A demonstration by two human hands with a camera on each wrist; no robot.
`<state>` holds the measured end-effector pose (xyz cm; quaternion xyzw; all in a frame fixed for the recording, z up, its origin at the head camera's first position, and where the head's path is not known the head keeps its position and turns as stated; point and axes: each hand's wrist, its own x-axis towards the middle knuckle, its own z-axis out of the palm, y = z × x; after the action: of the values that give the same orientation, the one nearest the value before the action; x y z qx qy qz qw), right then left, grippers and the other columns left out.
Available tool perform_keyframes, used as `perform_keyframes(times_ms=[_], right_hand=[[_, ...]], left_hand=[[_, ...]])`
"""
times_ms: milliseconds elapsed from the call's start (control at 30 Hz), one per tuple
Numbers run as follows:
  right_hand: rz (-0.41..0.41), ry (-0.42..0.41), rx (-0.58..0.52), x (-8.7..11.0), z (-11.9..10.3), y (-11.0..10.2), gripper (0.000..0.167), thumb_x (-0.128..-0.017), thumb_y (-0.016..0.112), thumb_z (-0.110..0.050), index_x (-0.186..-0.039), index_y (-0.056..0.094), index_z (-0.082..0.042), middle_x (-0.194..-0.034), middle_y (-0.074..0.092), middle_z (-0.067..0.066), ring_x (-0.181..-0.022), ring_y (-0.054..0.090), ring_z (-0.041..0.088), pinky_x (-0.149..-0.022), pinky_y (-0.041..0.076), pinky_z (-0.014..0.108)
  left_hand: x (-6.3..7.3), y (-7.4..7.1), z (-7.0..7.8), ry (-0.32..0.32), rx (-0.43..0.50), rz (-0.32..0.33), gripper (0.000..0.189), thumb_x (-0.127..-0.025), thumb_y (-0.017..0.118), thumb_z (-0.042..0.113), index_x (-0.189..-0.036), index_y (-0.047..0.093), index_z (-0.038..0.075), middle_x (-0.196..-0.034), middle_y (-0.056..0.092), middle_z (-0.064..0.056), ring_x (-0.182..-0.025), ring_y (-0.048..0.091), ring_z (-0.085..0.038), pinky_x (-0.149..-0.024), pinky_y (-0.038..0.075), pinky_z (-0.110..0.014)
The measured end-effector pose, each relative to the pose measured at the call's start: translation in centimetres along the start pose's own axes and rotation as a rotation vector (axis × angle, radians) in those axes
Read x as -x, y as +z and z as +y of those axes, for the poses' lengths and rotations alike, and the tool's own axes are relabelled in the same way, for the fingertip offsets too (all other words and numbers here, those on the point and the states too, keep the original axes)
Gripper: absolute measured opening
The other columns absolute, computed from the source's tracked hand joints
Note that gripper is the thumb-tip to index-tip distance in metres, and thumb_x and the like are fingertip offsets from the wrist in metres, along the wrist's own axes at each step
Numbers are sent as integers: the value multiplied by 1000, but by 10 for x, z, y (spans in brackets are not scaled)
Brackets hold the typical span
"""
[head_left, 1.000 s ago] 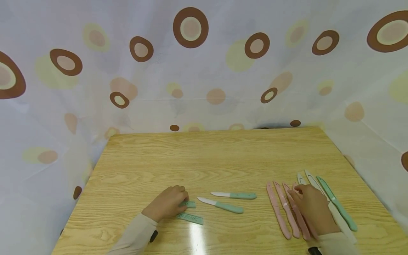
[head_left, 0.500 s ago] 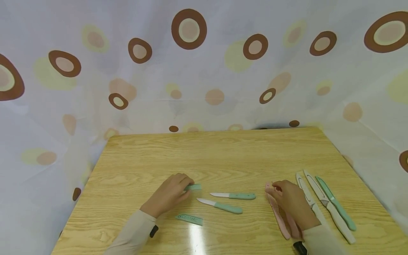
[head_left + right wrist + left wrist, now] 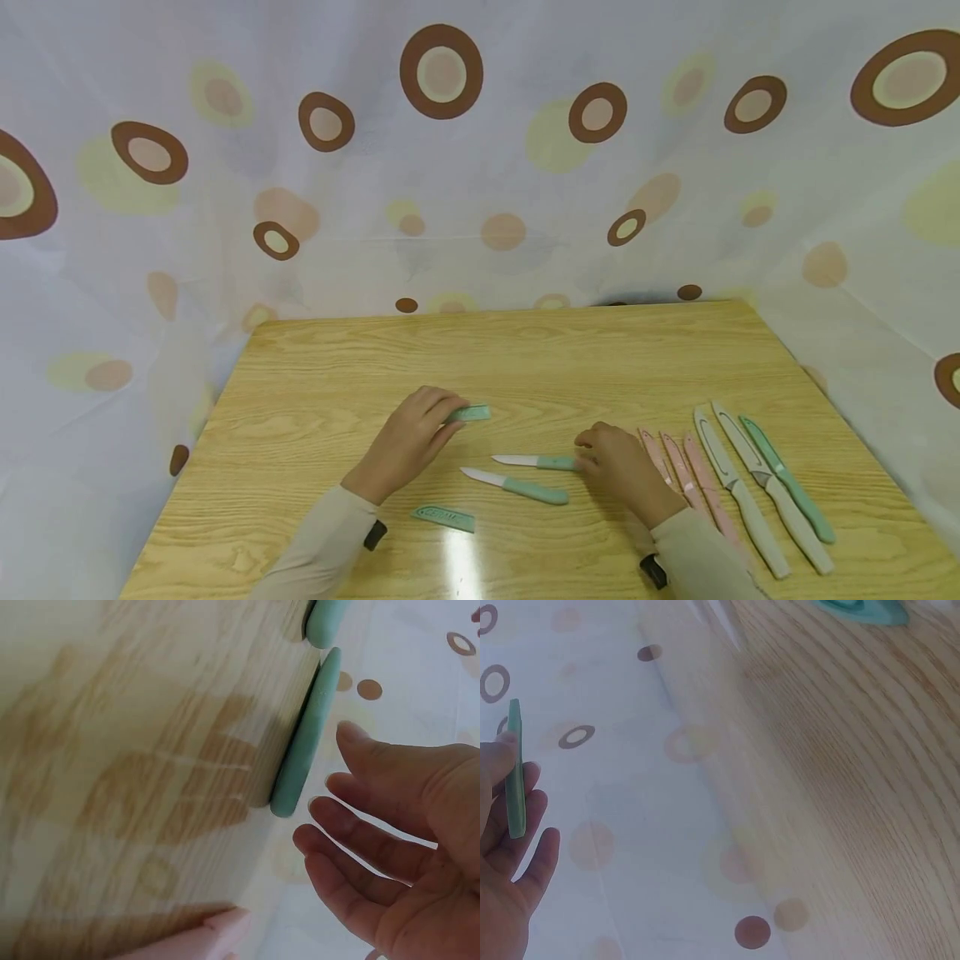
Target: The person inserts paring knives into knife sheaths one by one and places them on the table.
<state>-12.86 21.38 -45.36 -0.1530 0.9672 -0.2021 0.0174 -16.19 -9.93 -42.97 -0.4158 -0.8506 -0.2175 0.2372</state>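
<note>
My left hand [image 3: 408, 437] pinches a small green blade sheath [image 3: 472, 412] between thumb and fingers, raised off the table; the left wrist view shows this sheath [image 3: 515, 780] edge-on. Two knives with white blades and green handles lie at mid-table, blades pointing left: an upper green knife [image 3: 551, 462] and a lower green knife [image 3: 534, 490]. Beside the handle end of the upper knife is my right hand [image 3: 626, 471], which hides that end in the head view. In the right wrist view its fingers are loosely bent, apart from the green handle [image 3: 306, 742]. Another green sheath [image 3: 447, 518], marked CERAMIC, lies nearer me.
On the right side of the wooden table [image 3: 450, 358] lie several pink knives [image 3: 708, 483], partly behind my right arm. Farther right are two white sheathed knives [image 3: 761, 467] and a green sheathed knife [image 3: 787, 479]. A patterned cloth [image 3: 502, 183] surrounds the table.
My left hand has lifted the green sheath and moved away from me and slightly right. My right hand has moved left, from the pink knives to the upper green knife's handle.
</note>
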Motion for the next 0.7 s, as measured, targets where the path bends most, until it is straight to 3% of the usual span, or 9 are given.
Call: perform_keyframes(times_ms=[267,700], right_hand=[[-52,17,-53,-10,-6,14,24,-76,80,-11,-96,71,-2,-88,63,4,-77,55,14,-72,52,34],[-62,-43,-32,-16,-18,20,9,-76,78,-3,-82,71,-4,-82,64,2,-76,60,16,-70,54,34]], left_hand=[[-1,0,2,5,13,10,28,-86,72,12,-112,65,6,-107,62,-1,-99,58,-15,-84,51,-25],[-1,4,3,18,17,9,28,-85,73,12,-110,65,6,-106,62,-2,-99,59,-16,-84,52,-25]])
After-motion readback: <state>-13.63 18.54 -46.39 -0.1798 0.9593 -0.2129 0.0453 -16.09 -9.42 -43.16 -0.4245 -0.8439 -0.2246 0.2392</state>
